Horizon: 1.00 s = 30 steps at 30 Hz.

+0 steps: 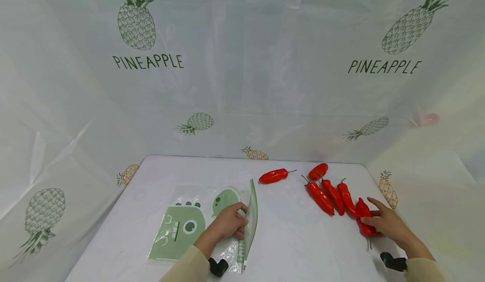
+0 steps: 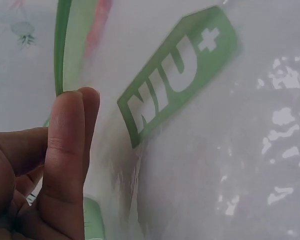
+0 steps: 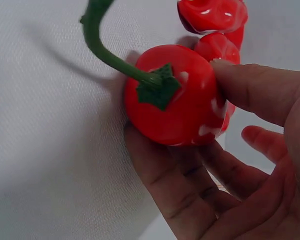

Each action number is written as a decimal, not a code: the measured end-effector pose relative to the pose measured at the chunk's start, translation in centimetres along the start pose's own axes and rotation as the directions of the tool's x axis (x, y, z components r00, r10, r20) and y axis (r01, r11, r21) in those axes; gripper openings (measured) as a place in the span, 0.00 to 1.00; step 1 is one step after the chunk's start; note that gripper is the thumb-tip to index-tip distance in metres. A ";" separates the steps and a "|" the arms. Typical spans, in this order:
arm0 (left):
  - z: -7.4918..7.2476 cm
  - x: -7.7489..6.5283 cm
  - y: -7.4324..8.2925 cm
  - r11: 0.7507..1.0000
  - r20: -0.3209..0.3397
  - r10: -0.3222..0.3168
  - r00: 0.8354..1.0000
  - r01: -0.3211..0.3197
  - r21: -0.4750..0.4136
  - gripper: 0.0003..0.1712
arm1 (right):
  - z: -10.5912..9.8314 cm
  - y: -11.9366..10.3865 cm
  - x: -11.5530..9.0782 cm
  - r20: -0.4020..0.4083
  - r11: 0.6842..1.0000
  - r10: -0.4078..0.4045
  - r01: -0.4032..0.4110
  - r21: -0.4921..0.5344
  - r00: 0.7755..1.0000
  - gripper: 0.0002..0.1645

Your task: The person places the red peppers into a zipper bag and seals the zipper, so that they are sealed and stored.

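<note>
A clear plastic bag [image 1: 177,233] with a green cartoon print lies left of the table's middle. My left hand [image 1: 229,222] pinches its right part, where a green-edged side stands raised; in the left wrist view, the fingers [image 2: 65,145] are at this edge beside a green "NIU+" label [image 2: 165,75]. On the right, my right hand [image 1: 388,223] grips a glossy red chili pepper [image 1: 365,219] lying on the table. The right wrist view shows thumb and fingers around this pepper [image 3: 172,100], its curved green stem toward the camera.
Several more red chili peppers [image 1: 320,198] lie left of the right hand. One chili pepper [image 1: 273,176] is apart, near the back middle of the white table [image 1: 299,240]. A pineapple-printed curtain [image 1: 257,84] hangs behind and around the table.
</note>
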<state>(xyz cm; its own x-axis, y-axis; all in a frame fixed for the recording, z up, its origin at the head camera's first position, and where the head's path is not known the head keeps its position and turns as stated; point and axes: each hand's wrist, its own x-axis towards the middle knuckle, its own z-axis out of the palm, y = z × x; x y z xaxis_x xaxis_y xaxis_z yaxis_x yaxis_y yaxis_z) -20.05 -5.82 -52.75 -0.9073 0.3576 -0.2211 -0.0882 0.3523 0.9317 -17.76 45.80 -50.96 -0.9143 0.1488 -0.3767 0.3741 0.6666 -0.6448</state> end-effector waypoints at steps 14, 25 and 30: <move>-0.4 -1.0 0.6 0.998 -0.040 0.053 0.998 -0.055 -0.032 0.07 | 0.0 0.2 -0.7 -0.079 0.999 -0.024 0.028 0.044 0.997 0.69; -0.8 -1.3 0.7 0.996 0.027 0.063 0.998 -0.065 0.057 0.05 | 0.3 -0.2 -1.2 -0.138 0.999 -0.032 0.038 0.037 0.990 0.65; -0.9 -1.0 0.1 0.994 0.035 0.079 0.996 -0.076 -0.083 0.11 | 0.4 -0.4 -1.4 -0.149 1.000 -0.021 0.021 0.003 0.989 0.65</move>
<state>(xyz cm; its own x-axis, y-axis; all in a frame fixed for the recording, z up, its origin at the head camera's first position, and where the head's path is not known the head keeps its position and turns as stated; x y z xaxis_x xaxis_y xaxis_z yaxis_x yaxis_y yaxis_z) -19.52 -6.93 -52.19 -0.8963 0.4148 -0.1569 -0.0530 0.2510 0.9665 -16.61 45.02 -50.45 -0.9347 0.2419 -0.2603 0.3550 0.6672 -0.6548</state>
